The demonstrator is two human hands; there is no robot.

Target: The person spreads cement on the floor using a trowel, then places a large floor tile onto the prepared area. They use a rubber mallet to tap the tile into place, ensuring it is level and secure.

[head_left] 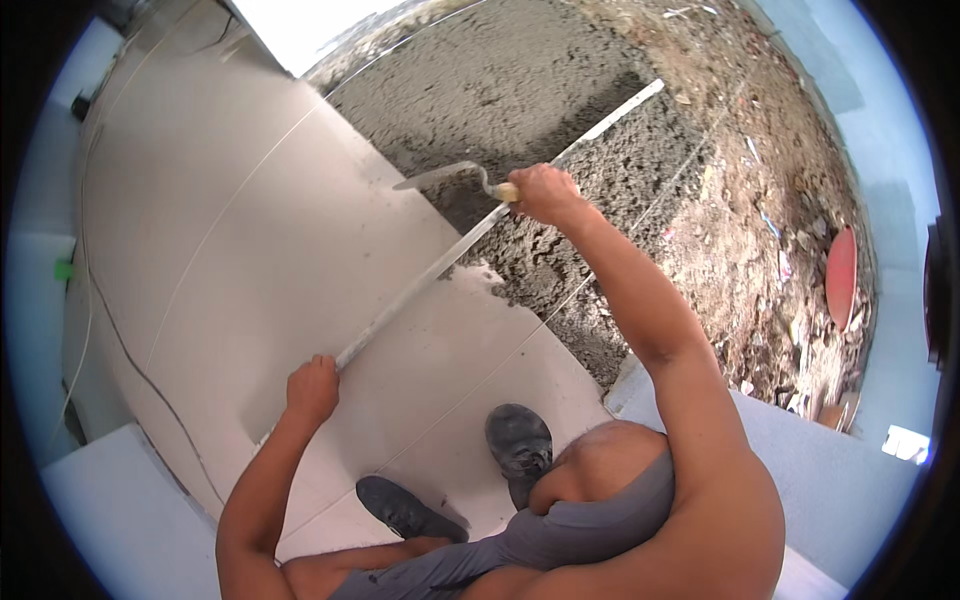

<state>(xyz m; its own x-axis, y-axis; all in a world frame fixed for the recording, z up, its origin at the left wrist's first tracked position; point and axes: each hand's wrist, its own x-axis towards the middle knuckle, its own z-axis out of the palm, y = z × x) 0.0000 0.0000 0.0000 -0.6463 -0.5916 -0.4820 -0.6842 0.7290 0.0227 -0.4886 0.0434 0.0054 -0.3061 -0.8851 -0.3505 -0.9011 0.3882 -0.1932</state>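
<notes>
Meanwhile left hand [312, 388] closed around near end of long straightedge [480, 228] lying across tile floor [250, 250] edge; right hand [545, 192] gripped trowel [445, 177] above wet mortar bed [520, 100].

1. Bright daylight; a blown-out white patch glares at the top, left of centre.
2. A dark shadow band crosses the grey mortar at upper centre.
3. Fisheye bending curves straight edges, with black vignetting at the corners.
4. The rim looks soft and bluish.

Trowel [440, 177] in right hand [545, 192]
</notes>
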